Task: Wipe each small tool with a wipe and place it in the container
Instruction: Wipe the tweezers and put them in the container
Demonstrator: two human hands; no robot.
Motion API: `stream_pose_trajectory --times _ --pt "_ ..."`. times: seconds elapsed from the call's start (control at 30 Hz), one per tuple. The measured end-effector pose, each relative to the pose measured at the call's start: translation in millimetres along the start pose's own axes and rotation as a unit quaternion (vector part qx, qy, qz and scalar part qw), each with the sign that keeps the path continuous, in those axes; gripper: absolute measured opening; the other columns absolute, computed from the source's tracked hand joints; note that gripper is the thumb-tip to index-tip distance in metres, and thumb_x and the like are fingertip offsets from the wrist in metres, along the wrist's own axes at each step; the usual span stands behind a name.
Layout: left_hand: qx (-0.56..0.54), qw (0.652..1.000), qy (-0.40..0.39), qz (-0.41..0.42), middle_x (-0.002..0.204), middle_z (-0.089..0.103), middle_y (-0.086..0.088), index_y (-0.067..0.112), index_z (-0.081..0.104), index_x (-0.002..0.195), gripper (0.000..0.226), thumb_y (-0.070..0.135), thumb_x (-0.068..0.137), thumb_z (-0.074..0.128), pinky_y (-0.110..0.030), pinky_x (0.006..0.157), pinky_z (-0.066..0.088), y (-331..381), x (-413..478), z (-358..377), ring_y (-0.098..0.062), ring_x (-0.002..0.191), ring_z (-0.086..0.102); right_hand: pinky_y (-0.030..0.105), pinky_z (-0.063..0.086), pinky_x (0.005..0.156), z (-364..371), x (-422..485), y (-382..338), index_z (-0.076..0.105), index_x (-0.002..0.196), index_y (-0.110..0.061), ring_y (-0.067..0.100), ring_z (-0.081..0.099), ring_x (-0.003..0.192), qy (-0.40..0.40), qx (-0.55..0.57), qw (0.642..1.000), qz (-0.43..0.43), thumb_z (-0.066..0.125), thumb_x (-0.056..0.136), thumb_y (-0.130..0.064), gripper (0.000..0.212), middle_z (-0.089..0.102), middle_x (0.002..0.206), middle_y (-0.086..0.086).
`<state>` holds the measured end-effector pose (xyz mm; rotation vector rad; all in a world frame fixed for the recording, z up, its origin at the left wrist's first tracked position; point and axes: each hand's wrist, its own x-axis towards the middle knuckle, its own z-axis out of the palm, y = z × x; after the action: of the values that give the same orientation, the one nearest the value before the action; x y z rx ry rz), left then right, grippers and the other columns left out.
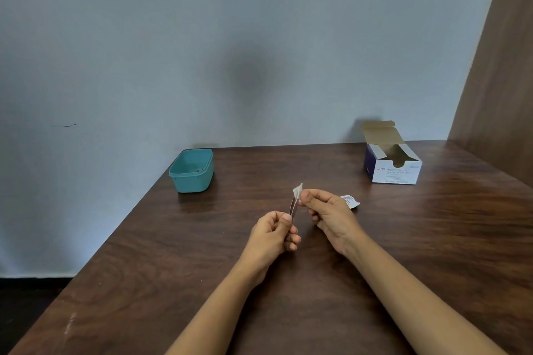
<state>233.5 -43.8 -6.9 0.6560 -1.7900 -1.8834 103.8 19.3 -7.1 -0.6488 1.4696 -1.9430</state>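
At the far left corner of the dark wooden desk (pixel 173 268) we see a teal container (pixel 191 171), open at the top, sitting close to the desk's left edge and the grey wall behind it. Something thin lies inside against its right wall, but we cannot tell what it is.

Nearer to us and toward the middle, our left hand (pixel 274 235) is raised above the desk with its fingers (pixel 287 217) closed around the lower end of a small tool (pixel 293 207), a slim dark metal piece that stands almost upright, leaning slightly to the right. The thumb presses on it from the front and the other fingers curl behind.

Just to the right, our right hand (pixel 328 210) pinches a white wipe (pixel 298 190) between thumb and forefinger, and the wipe is folded over the upper end of the tool, touching it. The two hands are close together but not touching each other.

Behind the right hand, a torn white wrapper (pixel 350 201) with small print lies flat on the desk.

Far right, near the wall, stands an open box of alcohol swabs (pixel 395 174), white and dark blue, its lid flap tilted back.
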Motion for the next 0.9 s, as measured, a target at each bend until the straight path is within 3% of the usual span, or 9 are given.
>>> stream_pose_trajectory --times 0.17,0.43,0.53,0.67,0.8,0.9 --pt "0.0 1.0 -0.001 -0.009 0.074 0.059 -0.004 0.006 0.056 0.096 0.018 0.019 0.102 0.045 -0.018 0.053 0.048 1.0 0.2 0.2 -0.005 0.055 0.057 0.02 0.032 0.059 -0.2 0.5 -2.3 0.074 0.082 -0.013 0.006 0.04 0.061 -0.002 0.013 1.0 0.015 0.07 0.082 -0.014 0.004 0.068 0.068 -0.008" --pt "0.074 0.997 -0.023 0.026 0.075 0.066 -0.008 -0.006 0.066 0.099 0.019 0.009 0.097 0.054 -0.016 0.052 0.049 -1.6 -2.2 3.7 -0.006 0.056 0.06 0.02 0.03 0.052 -0.6 3.4 -7.0 0.063 0.069 -0.018 0.006 0.038 0.057 0.08 0.044 0.995 0.04 0.065 0.085 -0.016 0.016 0.05 0.061 -0.007" --pt "0.098 0.994 -0.017 0.035 0.073 0.066 -0.009 -0.007 0.067 0.097 0.018 0.006 0.095 0.056 -0.017 0.053 0.05 -2.0 -2.5 5.3 -0.008 0.055 0.061 0.02 0.032 0.055 -0.6 1.7 -6.2 0.065 0.067 -0.02 0.005 0.04 0.057 0.089 0.0 0.996 0.019 0.068 0.084 -0.024 0.017 0.052 0.054 -0.013" --pt "0.125 0.991 -0.012 0.042 0.069 0.065 -0.007 -0.004 0.07 0.093 0.021 0.007 0.096 0.052 -0.018 0.054 0.052 -2.2 -3.8 6.2 -0.008 0.053 0.06 0.016 0.034 0.064 -2.4 3.4 -3.6 0.069 0.075 -0.01 0.001 0.047 0.058 0.092 -0.033 0.995 -0.02 0.068 0.085 -0.021 0.015 0.057 0.048 -0.017" --pt "0.148 0.988 -0.005 0.043 0.064 0.064 -0.003 0.0 0.071 0.087 0.023 0.006 0.095 0.05 -0.018 0.053 0.051 -2.6 -3.8 6.4 -0.006 0.05 0.059 0.018 0.03 0.052 -3.3 7.5 0.1 0.073 0.072 -0.012 0.006 0.036 0.058 0.064 0.011 0.998 0.007 0.068 0.083 -0.012 0.012 0.059 0.056 -0.011" --pt "0.158 0.986 0.001 0.043 0.063 0.064 -0.002 0.001 0.07 0.084 0.025 0.007 0.095 0.049 -0.017 0.052 0.05 -2.8 -2.9 7.4 -0.006 0.048 0.058 0.015 0.029 0.046 -4.9 9.7 0.1 0.076 0.067 -0.013 0.006 0.032 0.056 0.056 0.029 0.998 0.03 0.072 0.08 -0.014 0.013 0.047 0.062 -0.002"
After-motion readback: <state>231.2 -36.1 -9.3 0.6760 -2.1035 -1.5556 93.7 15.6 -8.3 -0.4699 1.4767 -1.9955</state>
